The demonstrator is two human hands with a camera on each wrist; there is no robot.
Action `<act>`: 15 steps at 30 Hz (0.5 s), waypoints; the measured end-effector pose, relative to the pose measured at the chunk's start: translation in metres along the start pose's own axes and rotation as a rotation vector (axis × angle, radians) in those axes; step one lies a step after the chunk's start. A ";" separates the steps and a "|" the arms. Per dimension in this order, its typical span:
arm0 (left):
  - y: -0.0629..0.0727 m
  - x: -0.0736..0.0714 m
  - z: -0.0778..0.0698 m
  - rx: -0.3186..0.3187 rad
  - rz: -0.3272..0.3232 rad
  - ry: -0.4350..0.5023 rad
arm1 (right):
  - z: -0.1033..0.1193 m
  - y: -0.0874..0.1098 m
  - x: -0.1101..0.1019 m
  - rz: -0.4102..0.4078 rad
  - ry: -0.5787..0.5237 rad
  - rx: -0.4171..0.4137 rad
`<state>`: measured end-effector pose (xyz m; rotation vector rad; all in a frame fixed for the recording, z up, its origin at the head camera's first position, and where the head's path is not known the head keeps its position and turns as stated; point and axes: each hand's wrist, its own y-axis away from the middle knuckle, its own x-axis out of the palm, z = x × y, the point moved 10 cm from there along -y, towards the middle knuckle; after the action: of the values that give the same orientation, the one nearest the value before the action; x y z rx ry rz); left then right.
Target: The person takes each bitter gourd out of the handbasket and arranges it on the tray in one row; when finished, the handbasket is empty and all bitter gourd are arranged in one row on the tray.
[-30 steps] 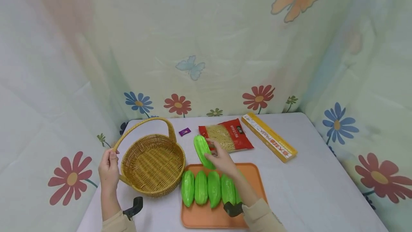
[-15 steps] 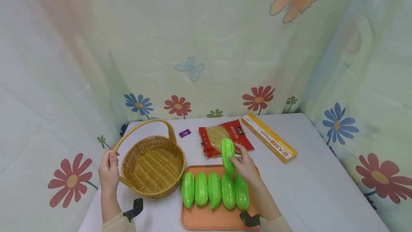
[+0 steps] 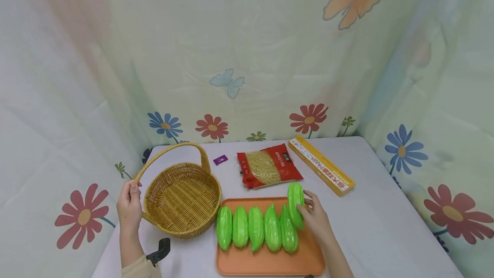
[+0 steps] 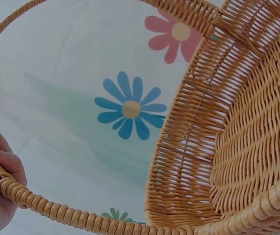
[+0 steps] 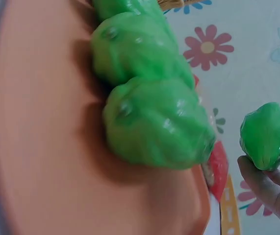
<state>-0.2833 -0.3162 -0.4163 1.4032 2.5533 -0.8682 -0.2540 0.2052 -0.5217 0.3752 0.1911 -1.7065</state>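
My left hand (image 3: pixel 129 207) grips the handle of a round wicker basket (image 3: pixel 185 203) at the left; the left wrist view shows fingers around the wound handle (image 4: pixel 61 212). Nothing lies in the basket. My right hand (image 3: pixel 316 218) holds a glossy, ridged green gourd (image 3: pixel 295 198) by its right side, over the right part of an orange tray (image 3: pixel 266 265). Several similar gourds (image 3: pixel 256 228) lie side by side in a row on that tray. From the right wrist, the held gourd (image 5: pixel 268 134) appears raised, with the row's end gourd (image 5: pixel 154 125) nearer the camera.
Behind the tray lies a red bag of pasta (image 3: pixel 266 166), with a long yellow pasta box (image 3: pixel 322 166) to its right. A small purple packet (image 3: pixel 220 159) is near the basket. Flowered curtains (image 3: pixel 247 55) enclose the white table (image 3: pixel 370 209) at the back and sides.
My right hand has moved the held gourd rightward and nearer to me, from in front of the pasta bag to the tray's right end. The left hand stays on the basket handle.
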 end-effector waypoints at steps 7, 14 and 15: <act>0.001 -0.001 0.001 0.000 -0.003 0.021 | -0.024 0.013 -0.008 -0.006 0.049 0.074; 0.001 -0.001 0.000 -0.001 -0.009 0.013 | -0.045 0.023 -0.008 -0.016 0.117 0.134; 0.001 -0.001 0.000 -0.003 -0.010 0.014 | -0.047 0.024 -0.007 -0.016 0.121 0.143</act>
<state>-0.2818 -0.3167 -0.4166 1.4019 2.5732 -0.8580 -0.2233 0.2239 -0.5613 0.5847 0.1606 -1.7189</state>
